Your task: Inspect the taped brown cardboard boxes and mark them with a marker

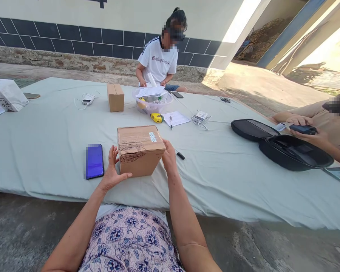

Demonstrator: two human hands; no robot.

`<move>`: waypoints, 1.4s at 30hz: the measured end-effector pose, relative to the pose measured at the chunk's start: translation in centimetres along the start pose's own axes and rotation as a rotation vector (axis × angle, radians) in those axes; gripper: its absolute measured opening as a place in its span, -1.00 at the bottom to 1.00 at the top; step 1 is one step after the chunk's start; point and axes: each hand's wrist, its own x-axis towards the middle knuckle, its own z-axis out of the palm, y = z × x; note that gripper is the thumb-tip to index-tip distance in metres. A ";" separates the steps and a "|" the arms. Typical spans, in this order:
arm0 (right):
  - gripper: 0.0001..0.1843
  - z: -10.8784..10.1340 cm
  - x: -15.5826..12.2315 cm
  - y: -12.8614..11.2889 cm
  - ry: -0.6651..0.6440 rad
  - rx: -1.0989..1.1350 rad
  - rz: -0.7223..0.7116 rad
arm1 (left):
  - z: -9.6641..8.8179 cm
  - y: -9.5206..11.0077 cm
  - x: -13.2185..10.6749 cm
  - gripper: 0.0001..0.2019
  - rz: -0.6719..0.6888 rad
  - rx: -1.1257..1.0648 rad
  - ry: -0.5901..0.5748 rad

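A taped brown cardboard box point(139, 150) with a small white label on top stands on the pale green sheet point(45, 151) right in front of me. My left hand point(112, 172) presses against its left side, thumb across the front lower edge. My right hand point(169, 155) holds its right side, fingers against the upper corner. Both hands grip the box between them. A phone with a blue screen point(94, 161) lies just left of my left hand.
A small black item point(180, 155) lies right of the box. Farther back are a second cardboard box point(115, 97), a clear bowl point(153, 102), a yellow tape measure point(156, 118) and papers point(175, 118). A person sits opposite; another at right holds a device over an open black case point(283, 145).
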 end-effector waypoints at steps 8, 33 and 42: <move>-0.62 -1.6 -1.4 4.2 0.156 -0.301 0.195 | -0.8 0.8 1.4 0.45 -0.077 -0.094 -0.201; -0.71 -3.7 -13.2 -7.1 0.064 0.414 -0.622 | 2.6 5.6 0.1 0.13 0.030 0.590 0.299; -0.63 -2.1 -13.1 -7.6 0.092 0.008 -0.837 | 2.6 5.4 -0.5 -0.08 0.177 0.872 0.446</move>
